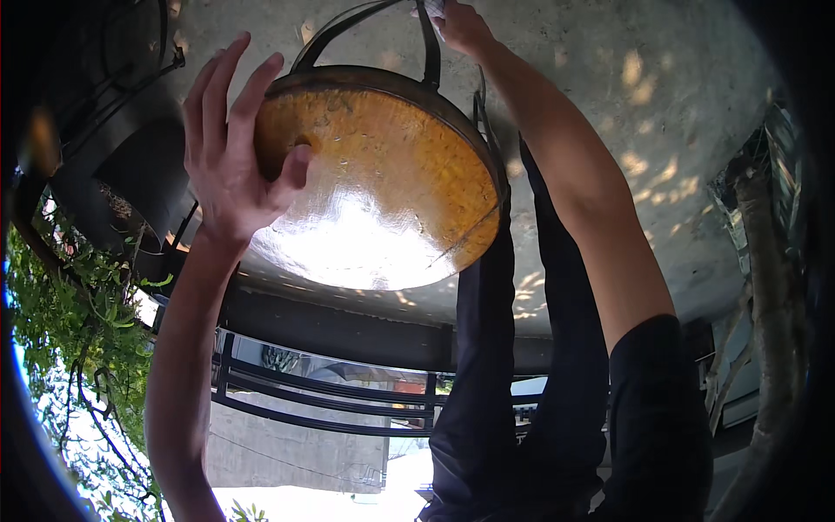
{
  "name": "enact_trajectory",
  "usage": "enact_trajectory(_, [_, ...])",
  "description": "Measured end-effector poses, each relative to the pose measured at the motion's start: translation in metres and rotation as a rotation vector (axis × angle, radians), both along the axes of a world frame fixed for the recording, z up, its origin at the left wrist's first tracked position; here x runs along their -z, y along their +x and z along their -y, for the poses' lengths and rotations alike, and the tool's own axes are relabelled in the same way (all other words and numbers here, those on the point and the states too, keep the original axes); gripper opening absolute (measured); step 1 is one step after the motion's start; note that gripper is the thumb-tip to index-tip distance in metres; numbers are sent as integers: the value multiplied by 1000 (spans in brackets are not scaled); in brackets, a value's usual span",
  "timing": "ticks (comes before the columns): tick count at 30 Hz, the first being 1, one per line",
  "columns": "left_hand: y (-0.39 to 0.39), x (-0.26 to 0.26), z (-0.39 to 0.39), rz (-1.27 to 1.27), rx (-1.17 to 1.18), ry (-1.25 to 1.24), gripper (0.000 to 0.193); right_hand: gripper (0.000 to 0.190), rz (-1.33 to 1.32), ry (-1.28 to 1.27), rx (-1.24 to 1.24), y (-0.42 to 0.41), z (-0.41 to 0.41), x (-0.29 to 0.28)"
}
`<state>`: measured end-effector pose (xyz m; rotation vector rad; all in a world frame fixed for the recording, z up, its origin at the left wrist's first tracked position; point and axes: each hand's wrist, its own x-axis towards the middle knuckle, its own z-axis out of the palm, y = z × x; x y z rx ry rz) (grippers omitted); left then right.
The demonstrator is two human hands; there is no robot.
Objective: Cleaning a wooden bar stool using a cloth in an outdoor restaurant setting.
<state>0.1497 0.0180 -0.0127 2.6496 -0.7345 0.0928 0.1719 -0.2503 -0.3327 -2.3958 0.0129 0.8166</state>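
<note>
A round wooden top [391, 169], glossy orange-brown with a dark metal rim, fills the middle of the view; it looks like the seat of a chair or stool. Dark metal bars [427, 49] rise from its far side in an arch. At its left edge is my left hand [228, 137], fingers spread and nothing in them; whether it touches the rim is unclear. My right hand [463, 27] grips a pale patterned cloth [432, 9] against the metal bar at the upper edge of the view. Part of the cloth is cut off there.
Concrete floor [587, 72] with sun patches lies around the seat. A dark metal railing [326, 388] runs behind my trouser legs [486, 365]. On the left are a dark curved object [147, 176] and leafy branches [98, 293]. A trunk [770, 261] stands at the right.
</note>
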Motion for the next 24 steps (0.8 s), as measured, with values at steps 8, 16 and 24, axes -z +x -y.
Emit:
enact_trajectory(8, [-1, -10, 4, -66, 284, 88, 43, 42, -206, -9, 119, -67, 34, -5])
enact_trajectory(16, [-3, -8, 3, -128, 181, 37, 44, 42, -156, 81, 146, -84, 47, 17])
enact_trajectory(24, [-3, -5, 2, -79, 196, 8, 41, 51, 13, -13, -150, 13, -15, 16])
